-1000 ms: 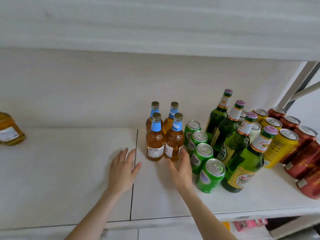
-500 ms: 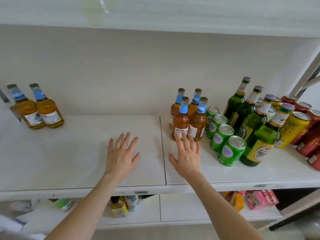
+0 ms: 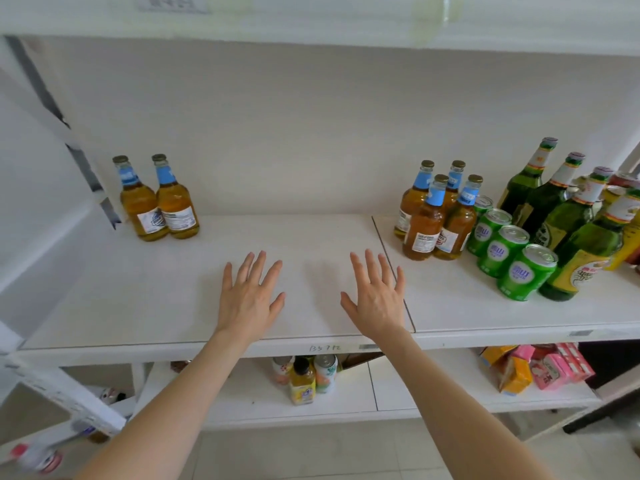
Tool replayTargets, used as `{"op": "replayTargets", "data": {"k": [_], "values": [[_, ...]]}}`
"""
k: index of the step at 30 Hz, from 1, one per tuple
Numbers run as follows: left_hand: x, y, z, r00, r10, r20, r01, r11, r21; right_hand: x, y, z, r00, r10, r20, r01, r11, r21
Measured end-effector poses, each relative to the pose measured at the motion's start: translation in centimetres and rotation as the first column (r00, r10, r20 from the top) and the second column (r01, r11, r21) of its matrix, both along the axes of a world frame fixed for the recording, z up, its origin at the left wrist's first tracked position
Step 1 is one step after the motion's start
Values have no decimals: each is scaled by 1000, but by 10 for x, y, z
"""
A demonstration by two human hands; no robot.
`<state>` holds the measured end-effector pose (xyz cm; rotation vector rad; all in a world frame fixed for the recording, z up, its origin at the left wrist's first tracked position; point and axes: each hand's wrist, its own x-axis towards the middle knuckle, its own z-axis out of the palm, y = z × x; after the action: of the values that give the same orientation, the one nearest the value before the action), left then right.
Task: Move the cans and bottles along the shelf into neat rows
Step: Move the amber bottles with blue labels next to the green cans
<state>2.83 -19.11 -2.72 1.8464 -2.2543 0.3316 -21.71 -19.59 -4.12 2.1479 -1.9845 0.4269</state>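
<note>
Mostly the right side looks sorted, and the left does not. My left grip [image 3: 247, 296] and my right grip [image 3: 375, 296] are both spread wide and hold nothing, palms down at the bare middle of the shelf [image 3: 156, 306]; I cannot tell whether they touch it. At two o'clock from them four amber bottles [image 3: 436, 220] stand in a tight block, just beside a slanting file of four green cans [image 3: 502, 249], with a row of tall green bottles [image 3: 568, 220] beyond at three o'clock. At ten o'clock, well apart from the rest, a pair of amber bottles [image 3: 159, 206] stands alone near the back wall. I judge that bringing these over to their fellows is what remains. All bottles are capped, the amber ones visibly full, and the can lids look unopened.
</note>
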Motion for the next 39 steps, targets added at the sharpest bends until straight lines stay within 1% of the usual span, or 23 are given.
{"op": "replayTargets", "data": {"k": [10,16,19,25,29,34,37,39], "values": [[86,-54,5,1000,15,-17,-14,1000,8,88,-61,5,1000,13,2,-13,1000,0],[158,-79,9,998,54,-41,-54,998,-22,158,-90,11,999,38,13,-38,999,-11],[195,-90,10,997,60,-43,-61,998,-34,192,-103,12,1000,28,-3,-28,1000,-14],[270,-120,18,997,54,-49,-55,998,-33,261,-125,15,999,5,32,-4,999,-32],[307,-142,26,989,90,-115,-97,994,-57,301,-146,20,997,-3,74,5,999,-35],[328,-174,30,966,144,-213,-162,984,-71,338,-172,21,988,27,155,-24,999,-23],[332,-197,28,927,146,-345,-177,982,-61,354,-189,17,976,35,213,-39,999,13],[331,-214,27,849,151,-506,-177,984,-2,362,-203,14,967,35,253,-51,997,58]]}}
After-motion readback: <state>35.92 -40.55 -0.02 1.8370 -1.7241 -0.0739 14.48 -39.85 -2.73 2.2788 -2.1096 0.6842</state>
